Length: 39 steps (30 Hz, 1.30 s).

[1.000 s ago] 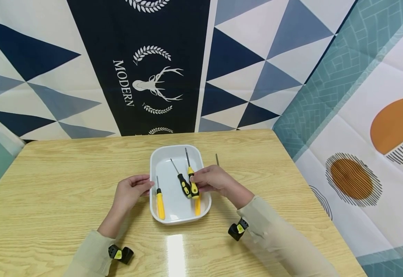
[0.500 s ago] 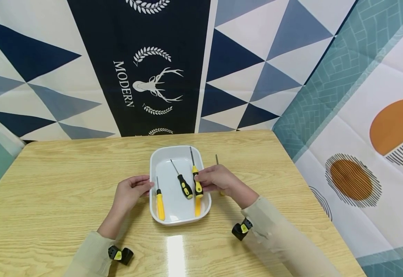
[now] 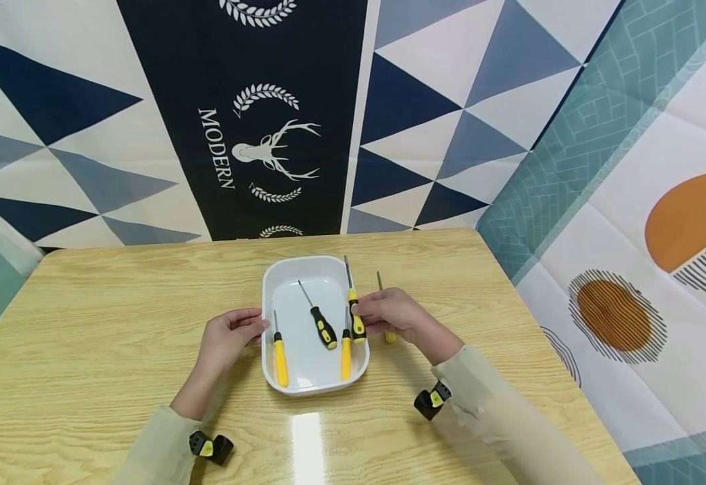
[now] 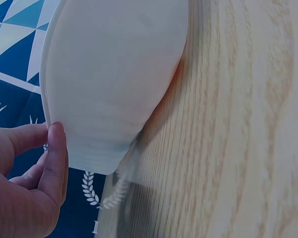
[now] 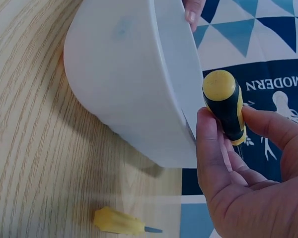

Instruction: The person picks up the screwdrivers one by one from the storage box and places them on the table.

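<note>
My right hand [image 3: 394,314] pinches the black-and-yellow handle of a screwdriver [image 3: 356,315] between thumb and fingers, over the right rim of a white tray [image 3: 304,267]. In the right wrist view the handle's yellow end [image 5: 221,85] faces the camera. At the tray's left rim my left hand [image 3: 224,340] pinches the edge, with the thumb on one side and fingers on the other, as the left wrist view also shows. Inside the tray lie a black-and-yellow screwdriver [image 3: 323,327] in the middle and two yellow-handled ones, a left screwdriver [image 3: 281,360] and a right screwdriver [image 3: 345,357].
Another yellow-handled screwdriver [image 5: 120,221] lies on the wooden table [image 3: 116,323] just right of the tray, partly hidden by my right hand in the head view. Patterned cloth [image 3: 280,121] hangs behind the table and along its right side.
My right hand has moved to the right with the screwdriver, from above the tray's inside to its right rim. The right yellow-handled screwdriver is now uncovered. My left hand stays put.
</note>
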{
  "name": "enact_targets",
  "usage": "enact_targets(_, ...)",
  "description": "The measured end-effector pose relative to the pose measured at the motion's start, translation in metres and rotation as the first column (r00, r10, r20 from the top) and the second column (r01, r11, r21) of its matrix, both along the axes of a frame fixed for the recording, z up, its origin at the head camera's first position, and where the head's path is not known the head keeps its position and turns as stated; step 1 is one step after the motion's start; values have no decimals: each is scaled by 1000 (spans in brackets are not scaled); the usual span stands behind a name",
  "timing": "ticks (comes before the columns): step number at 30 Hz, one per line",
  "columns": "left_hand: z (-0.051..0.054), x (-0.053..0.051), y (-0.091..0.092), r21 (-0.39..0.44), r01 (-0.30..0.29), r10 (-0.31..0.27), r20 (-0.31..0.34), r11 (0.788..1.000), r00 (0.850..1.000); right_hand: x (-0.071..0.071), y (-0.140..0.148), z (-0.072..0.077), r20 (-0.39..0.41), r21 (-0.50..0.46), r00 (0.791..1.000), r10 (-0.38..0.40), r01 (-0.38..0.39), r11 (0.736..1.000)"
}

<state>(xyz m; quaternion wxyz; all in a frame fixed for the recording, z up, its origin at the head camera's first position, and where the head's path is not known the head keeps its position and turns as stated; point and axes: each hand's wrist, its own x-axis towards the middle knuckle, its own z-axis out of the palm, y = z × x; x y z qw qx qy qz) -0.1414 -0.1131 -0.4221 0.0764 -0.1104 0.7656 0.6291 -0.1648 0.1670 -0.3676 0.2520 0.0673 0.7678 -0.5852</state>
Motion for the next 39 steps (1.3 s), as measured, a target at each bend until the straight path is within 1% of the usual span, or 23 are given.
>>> enact_targets(10,0,0,-1,-17,11,-11,-4,1000,1000,0,9,-1,3,3,1000,-15,15,1000)
enact_targets(16,-1,0,-1,-14,16,-16,-7,1000,1000,-1,16,-3,3,1,1000,-7,7,1000)
enact_targets(33,-2,-1,-1,-8,10,-10,0,1000,1000,-3,38,-10,15,19,999,-39,38,999)
enact_targets(39,-2,-1,-1,-6,8,-8,1,1000,1000,-4,45,-11,19,16,999,-39,39,999)
